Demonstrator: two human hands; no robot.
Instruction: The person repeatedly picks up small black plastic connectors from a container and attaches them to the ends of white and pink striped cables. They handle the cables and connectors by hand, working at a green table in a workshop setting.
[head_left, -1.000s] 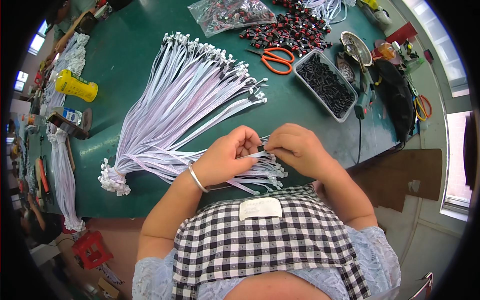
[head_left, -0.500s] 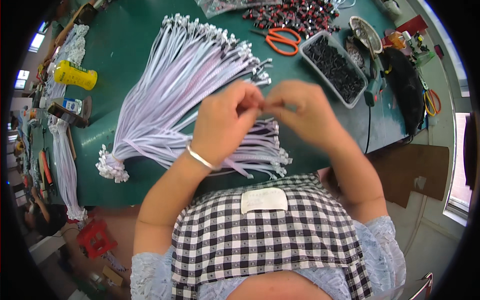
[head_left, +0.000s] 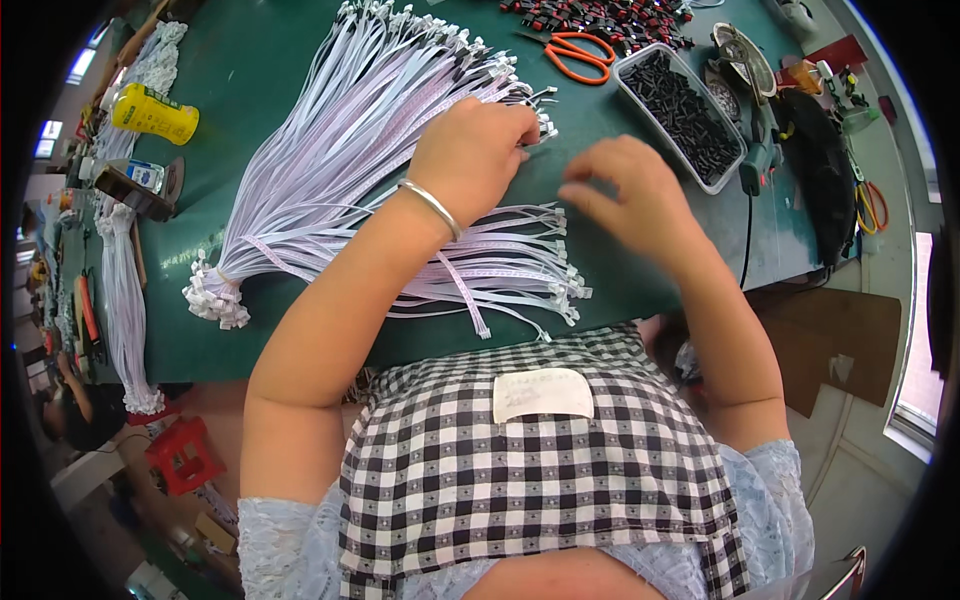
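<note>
A large fanned bundle of flat white cables (head_left: 300, 160) with small white connectors lies on the green table. My left hand (head_left: 472, 150), a silver bangle at its wrist, is over the bundle's right side by the connector ends; its fingers are curled closed, and what they grip is hidden. To the right, my right hand (head_left: 632, 195) hovers over the table with thumb and fingers bent but apart, nothing visible between them. A smaller fan of cables (head_left: 520, 255) spreads below my left hand. All the cables gather at a tied end (head_left: 215, 295) on the left.
A clear tub of black tube pieces (head_left: 740, 160) sits beyond my right hand, with orange-handled scissors (head_left: 580, 58) to its left. Red-and-black parts (head_left: 610, 20) are heaped at the back. A yellow bottle (head_left: 155, 115) stands left; a corded tool (head_left: 757, 165) lies right of the tub.
My hands, which met above the cables, have parted. The left moved up to the connector ends of the larger fan; the right drew away to the right and opened.
</note>
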